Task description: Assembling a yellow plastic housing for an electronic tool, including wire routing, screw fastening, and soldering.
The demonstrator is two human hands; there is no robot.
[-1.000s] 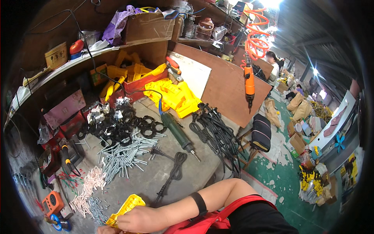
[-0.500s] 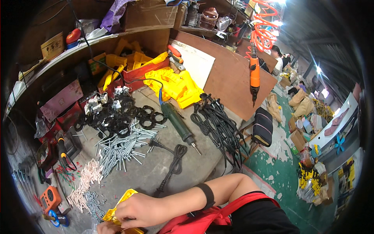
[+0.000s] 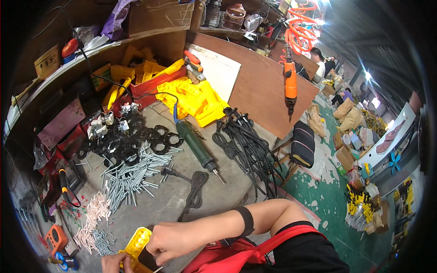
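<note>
Near the lower edge, my left hand [image 3: 116, 262] is closed on a yellow plastic housing [image 3: 138, 241], its hollow upper end showing. My right hand [image 3: 166, 241] is just right of the housing, its fingers curled; what they pinch is hidden. Below those fingers a thin pale strip [image 3: 158, 269] shows, too small to name. A black power cord [image 3: 195, 191], bundled and with its plug to the left, lies beyond my right forearm and runs down behind it. Left of the housing are small silver screws [image 3: 104, 242] and a pile of pale pink small parts [image 3: 93, 216].
A green electric screwdriver [image 3: 195, 144] lies mid-bench, near long screws [image 3: 132, 177] and black rings [image 3: 159, 140]. Behind it are yellow housings [image 3: 195, 100]; rightward, black power cords [image 3: 248, 145]. An orange screwdriver [image 3: 290, 84] hangs from a coiled hose. An orange meter [image 3: 55, 240] stands left.
My right hand has shifted right, away from my left hand, and more of the yellow housing shows. The whole view has swung slightly, so the bench things appear further left.
</note>
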